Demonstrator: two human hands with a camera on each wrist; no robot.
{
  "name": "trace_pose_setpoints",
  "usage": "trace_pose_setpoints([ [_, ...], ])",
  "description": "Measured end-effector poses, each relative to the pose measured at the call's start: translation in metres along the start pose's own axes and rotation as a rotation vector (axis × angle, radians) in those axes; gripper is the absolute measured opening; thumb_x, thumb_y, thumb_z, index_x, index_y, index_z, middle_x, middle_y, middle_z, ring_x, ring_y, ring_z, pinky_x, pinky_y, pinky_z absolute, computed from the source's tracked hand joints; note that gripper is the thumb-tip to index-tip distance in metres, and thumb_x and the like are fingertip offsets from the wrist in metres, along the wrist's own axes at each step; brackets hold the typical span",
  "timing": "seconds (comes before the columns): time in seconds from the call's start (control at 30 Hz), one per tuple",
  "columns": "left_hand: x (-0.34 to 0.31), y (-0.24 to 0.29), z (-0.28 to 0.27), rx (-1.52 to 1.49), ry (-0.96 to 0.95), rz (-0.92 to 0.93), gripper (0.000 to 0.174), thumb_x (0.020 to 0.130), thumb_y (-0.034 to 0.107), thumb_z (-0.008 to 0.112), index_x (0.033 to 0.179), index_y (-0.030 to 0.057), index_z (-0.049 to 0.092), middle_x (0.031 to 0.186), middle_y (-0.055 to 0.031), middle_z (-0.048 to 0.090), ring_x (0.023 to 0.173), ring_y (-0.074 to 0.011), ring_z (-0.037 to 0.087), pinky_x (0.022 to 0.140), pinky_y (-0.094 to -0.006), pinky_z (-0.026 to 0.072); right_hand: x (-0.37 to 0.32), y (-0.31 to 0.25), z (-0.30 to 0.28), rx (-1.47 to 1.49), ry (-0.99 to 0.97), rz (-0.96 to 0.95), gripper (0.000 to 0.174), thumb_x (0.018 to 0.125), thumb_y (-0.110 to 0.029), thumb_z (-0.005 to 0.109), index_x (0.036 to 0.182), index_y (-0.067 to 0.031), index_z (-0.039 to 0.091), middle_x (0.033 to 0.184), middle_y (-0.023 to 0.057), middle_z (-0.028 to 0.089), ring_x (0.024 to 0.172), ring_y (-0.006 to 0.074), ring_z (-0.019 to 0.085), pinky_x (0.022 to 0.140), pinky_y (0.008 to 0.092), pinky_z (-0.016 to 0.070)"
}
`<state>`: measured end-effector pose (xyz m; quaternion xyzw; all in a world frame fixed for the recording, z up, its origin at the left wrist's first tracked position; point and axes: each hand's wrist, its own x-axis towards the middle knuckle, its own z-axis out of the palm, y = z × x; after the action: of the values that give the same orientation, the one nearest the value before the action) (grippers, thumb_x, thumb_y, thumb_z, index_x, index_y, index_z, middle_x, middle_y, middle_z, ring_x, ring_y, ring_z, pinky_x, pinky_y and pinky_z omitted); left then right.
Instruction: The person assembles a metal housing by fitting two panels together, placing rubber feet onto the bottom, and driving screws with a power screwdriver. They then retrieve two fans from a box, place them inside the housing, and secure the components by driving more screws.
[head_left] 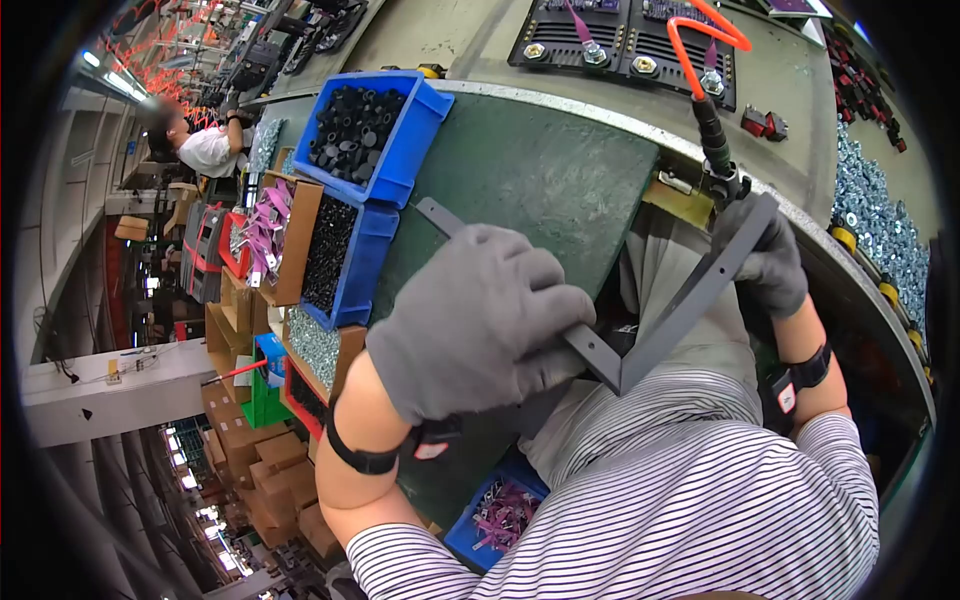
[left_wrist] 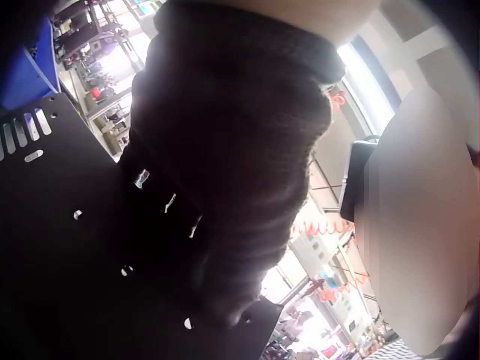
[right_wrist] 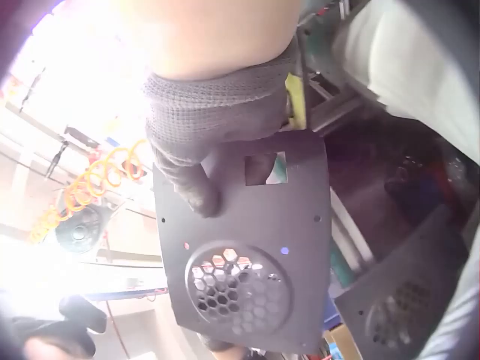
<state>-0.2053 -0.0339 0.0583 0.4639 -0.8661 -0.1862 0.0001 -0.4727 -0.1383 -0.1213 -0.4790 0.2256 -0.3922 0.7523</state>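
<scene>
Gloved left grip [head_left: 480,320] curled tight, right grip [head_left: 770,265] clenched

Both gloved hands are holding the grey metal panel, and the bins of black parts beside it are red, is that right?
Not quite: the bins are blue, not red, as the head view shows. The left hand and right hand, both gloved, do hold the grey panel.

The left hand [head_left: 480,320] covers the middle of the grey bracket [head_left: 690,295]. At 6 o'clock the striped shirt [head_left: 680,480] hides part of a blue bin [head_left: 462,540]. In the left wrist view a pale blur [left_wrist: 420,225] fills 3 o'clock. In the right wrist view glare [right_wrist: 60,90] washes out 10 o'clock.
</scene>
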Motion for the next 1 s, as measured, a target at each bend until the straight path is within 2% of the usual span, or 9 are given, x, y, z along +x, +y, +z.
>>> trace_pose_setpoints([
  [0.1,-0.009,0.012,0.014,0.067,0.058,-0.043,0.038,0.062,0.029,0.073,0.097,0.0163,0.063,0.086,-0.0025,0.056,0.083,-0.0238,0.055,0.077,-0.0367,0.0426,0.009,-0.010,0.002,-0.028,-0.039,-0.047,0.042,0.059,-0.018,0.081,0.083,-0.0100,0.048,0.074,0.0030,0.049,0.066,0.0152,0.049,0.059,0.0270,0.0415],
  [0.17,-0.012,0.013,0.021,0.120,0.129,-0.016,0.039,0.062,0.030,0.073,0.097,0.0165,0.062,0.086,-0.0006,0.056,0.081,-0.0216,0.056,0.074,-0.0357,0.0424,0.014,-0.004,-0.001,0.050,-0.068,-0.107,0.044,0.059,0.005,0.071,0.100,-0.0010,0.055,0.081,0.0046,0.059,0.068,0.0120,0.057,0.059,0.0232,0.0465],
  [0.3,-0.013,0.015,0.027,0.138,0.127,0.008,0.039,0.062,0.030,0.073,0.096,0.0166,0.061,0.085,0.0008,0.057,0.077,-0.0196,0.056,0.071,-0.0342,0.0419,0.026,-0.008,0.010,0.057,-0.111,-0.202,0.045,0.060,0.005,0.071,0.102,-0.0006,0.055,0.083,0.0043,0.059,0.069,0.0116,0.057,0.060,0.0231,0.0478],
  [0.37,-0.013,0.014,0.030,0.137,0.051,0.024,0.041,0.061,0.032,0.073,0.098,0.0167,0.060,0.084,0.0017,0.058,0.075,-0.0188,0.055,0.067,-0.0327,0.0410,0.027,-0.015,0.013,-0.104,-0.112,-0.127,0.042,0.060,-0.026,0.080,0.081,-0.0092,0.048,0.074,0.0026,0.049,0.067,0.0146,0.046,0.060,0.0263,0.0389],
  [0.5,-0.010,0.014,0.034,0.135,0.072,0.021,0.037,0.062,0.032,0.073,0.092,0.0160,0.059,0.078,0.0027,0.057,0.070,-0.0189,0.053,0.062,-0.0324,0.0399,0.029,-0.013,0.005,-0.148,-0.083,-0.078,0.042,0.059,-0.027,0.081,0.078,-0.0091,0.048,0.073,0.0024,0.048,0.067,0.0143,0.047,0.060,0.0259,0.0391],
  [0.67,-0.011,0.014,0.054,0.200,0.268,0.041,0.030,0.063,0.038,0.070,0.074,0.0162,0.052,0.068,0.0030,0.051,0.065,-0.0179,0.050,0.057,-0.0323,0.0373,0.033,-0.015,0.006,-0.188,-0.069,-0.080,0.044,0.059,-0.034,0.079,0.078,-0.0083,0.048,0.074,0.0025,0.049,0.067,0.0142,0.048,0.060,0.0255,0.0398],
  [0.8,-0.014,0.018,0.064,0.261,0.354,-0.002,0.031,0.062,0.040,0.070,0.074,0.0169,0.053,0.067,0.0033,0.051,0.065,-0.0179,0.050,0.058,-0.0329,0.0374,0.032,-0.012,0.002,-0.184,-0.067,-0.109,0.043,0.060,-0.032,0.078,0.079,-0.0082,0.048,0.074,0.0027,0.049,0.067,0.0139,0.047,0.061,0.0250,0.0400],
  [0.93,-0.015,0.018,0.058,0.235,0.329,-0.034,0.024,0.067,0.031,0.066,0.082,0.0170,0.055,0.072,0.0021,0.051,0.071,-0.0177,0.051,0.061,-0.0326,0.0391,0.027,-0.009,0.008,-0.144,-0.069,-0.129,0.042,0.060,-0.031,0.078,0.080,-0.0079,0.049,0.074,0.0027,0.048,0.068,0.0135,0.048,0.061,0.0250,0.0403],
  [1.0,-0.012,0.016,0.056,0.236,0.333,-0.029,0.024,0.067,0.031,0.066,0.083,0.0168,0.055,0.073,0.0017,0.051,0.072,-0.0181,0.052,0.063,-0.0330,0.0391,0.027,-0.009,0.008,-0.099,-0.094,-0.038,0.039,0.061,-0.027,0.076,0.080,-0.0076,0.048,0.074,0.0024,0.048,0.069,0.0127,0.048,0.062,0.0248,0.0408],
])
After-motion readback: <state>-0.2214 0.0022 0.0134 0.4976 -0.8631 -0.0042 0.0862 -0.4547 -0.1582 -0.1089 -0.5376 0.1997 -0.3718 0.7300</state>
